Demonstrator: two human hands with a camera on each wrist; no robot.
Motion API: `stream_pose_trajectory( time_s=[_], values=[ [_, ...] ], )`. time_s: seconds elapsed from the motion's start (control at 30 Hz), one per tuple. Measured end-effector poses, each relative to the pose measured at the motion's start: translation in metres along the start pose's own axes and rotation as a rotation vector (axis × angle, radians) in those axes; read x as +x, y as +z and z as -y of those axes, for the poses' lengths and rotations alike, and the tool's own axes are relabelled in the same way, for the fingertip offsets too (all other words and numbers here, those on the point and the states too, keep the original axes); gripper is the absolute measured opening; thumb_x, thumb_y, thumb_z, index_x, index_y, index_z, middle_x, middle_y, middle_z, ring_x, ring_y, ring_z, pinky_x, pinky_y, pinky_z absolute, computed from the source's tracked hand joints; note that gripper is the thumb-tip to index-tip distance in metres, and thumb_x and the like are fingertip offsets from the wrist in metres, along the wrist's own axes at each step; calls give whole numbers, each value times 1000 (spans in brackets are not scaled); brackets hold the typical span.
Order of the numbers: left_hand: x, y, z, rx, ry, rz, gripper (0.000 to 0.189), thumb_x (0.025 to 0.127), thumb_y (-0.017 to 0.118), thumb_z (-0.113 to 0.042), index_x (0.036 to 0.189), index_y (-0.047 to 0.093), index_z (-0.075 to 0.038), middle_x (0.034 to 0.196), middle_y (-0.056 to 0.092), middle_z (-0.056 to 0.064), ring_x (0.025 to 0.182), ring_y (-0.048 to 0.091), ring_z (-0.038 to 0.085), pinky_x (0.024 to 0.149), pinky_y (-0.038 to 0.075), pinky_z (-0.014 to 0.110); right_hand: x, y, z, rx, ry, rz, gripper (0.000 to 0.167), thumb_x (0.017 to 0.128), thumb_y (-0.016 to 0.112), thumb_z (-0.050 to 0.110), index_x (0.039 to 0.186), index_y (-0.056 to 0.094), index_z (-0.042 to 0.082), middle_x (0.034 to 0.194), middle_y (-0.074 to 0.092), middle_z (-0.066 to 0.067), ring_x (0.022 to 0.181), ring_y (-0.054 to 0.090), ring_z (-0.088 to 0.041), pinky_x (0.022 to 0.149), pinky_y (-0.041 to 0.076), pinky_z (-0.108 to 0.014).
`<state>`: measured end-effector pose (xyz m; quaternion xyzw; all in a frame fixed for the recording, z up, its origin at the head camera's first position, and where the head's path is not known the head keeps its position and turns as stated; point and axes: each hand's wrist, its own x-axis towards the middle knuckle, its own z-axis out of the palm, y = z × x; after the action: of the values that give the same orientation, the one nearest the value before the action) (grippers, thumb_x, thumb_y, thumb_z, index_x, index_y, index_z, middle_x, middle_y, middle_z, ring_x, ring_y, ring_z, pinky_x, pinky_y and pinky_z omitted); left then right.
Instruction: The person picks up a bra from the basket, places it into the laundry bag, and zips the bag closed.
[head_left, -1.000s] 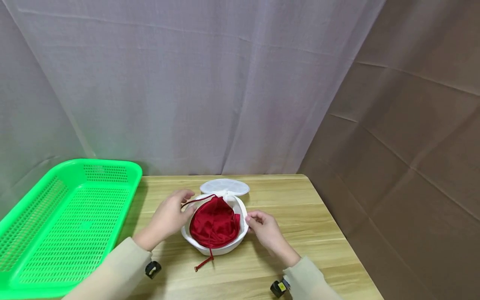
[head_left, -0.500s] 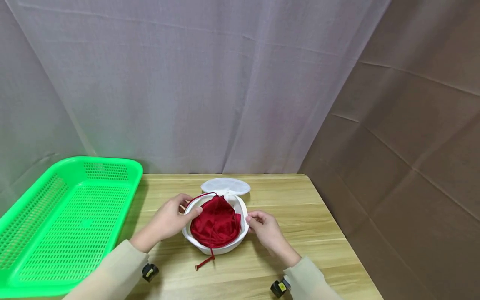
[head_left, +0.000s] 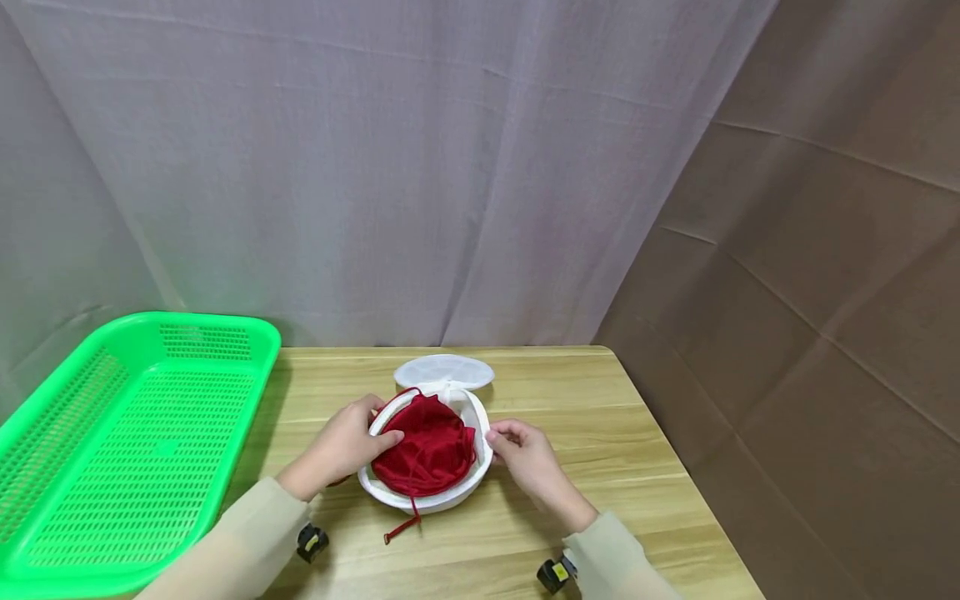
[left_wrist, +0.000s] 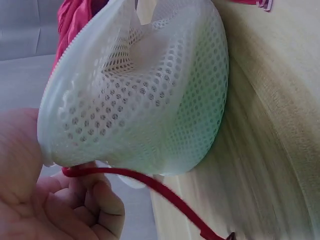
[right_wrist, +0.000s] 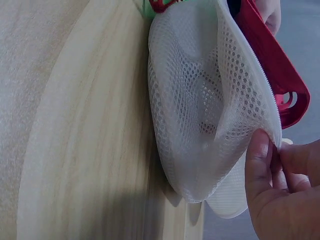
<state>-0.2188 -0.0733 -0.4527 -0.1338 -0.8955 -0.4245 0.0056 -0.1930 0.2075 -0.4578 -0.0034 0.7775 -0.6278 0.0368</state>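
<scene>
A white mesh laundry bag [head_left: 448, 500] stands unzipped on the table, its round lid [head_left: 444, 372] folded back behind it. Inside lies a folded red satin bra [head_left: 426, 450]. My left hand [head_left: 347, 442] grips the bag's left rim, thumb over the rim onto the bra and the other fingers outside. By those fingers, one thin red strap [left_wrist: 162, 189] hangs over the outside of the bag. Another strap end [head_left: 402, 530] trails over the front rim onto the table. My right hand [head_left: 531, 467] pinches the zippered edge [right_wrist: 267, 95] on the right between thumb and fingers.
A green plastic basket [head_left: 255, 417] with perforated walls stands at the left. Grey cloth [head_left: 360, 183] hangs behind the wooden table [head_left: 615, 467], and brown cloth [head_left: 810, 333] runs along its right side. Each wrist wears a small black camera [head_left: 312, 542].
My left hand has gone from lifting the strap at the left rim to gripping that rim, thumb on the bra. The strap now hangs outside. The right hand keeps its pinch.
</scene>
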Motion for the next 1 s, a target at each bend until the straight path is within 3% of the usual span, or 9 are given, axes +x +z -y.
stream_pose_trajectory(
  time_s=[0.13,0.37,0.5,0.63,0.83,1.0],
  values=[
    [-1,-2,-2,31,0,-15,29,80,76,-13,102,60,-5,80,60,0,71,55,15,66,48,33,1,1,1,-11,-10,2,19,96,59,8,106,64,-6,96,65,-15,86,64,-19,78,56,-34],
    [0,-6,-7,117,24,-30,35,79,75,-7,110,58,-4,86,63,6,76,58,19,71,51,41,1,-1,4,7,-23,-9,19,96,59,8,108,63,-6,99,65,-16,87,65,-20,80,55,-38],
    [0,-11,-9,148,31,-85,34,79,73,-4,109,57,-5,85,63,8,73,59,23,67,51,44,2,-2,8,37,-38,-35,18,95,59,5,107,63,-8,97,65,-17,83,65,-21,82,54,-45],
    [1,-14,-7,149,25,-134,33,79,73,-5,108,57,-5,84,63,7,71,58,22,64,51,41,4,-4,11,72,-45,-60,15,95,57,1,104,63,-10,95,64,-19,81,65,-22,80,55,-43],
    [2,-16,-1,39,13,-75,37,82,76,-17,111,57,-4,77,60,3,66,55,16,61,48,33,6,-7,9,82,-14,-62,14,95,58,0,104,63,-10,95,65,-18,81,64,-20,79,55,-38],
    [-6,-31,4,-97,-16,-17,39,87,72,-32,110,59,-4,70,54,1,61,49,13,55,43,29,6,-10,5,84,-14,-78,15,94,59,1,104,64,-9,95,66,-17,81,64,-20,79,56,-37]
  ],
)
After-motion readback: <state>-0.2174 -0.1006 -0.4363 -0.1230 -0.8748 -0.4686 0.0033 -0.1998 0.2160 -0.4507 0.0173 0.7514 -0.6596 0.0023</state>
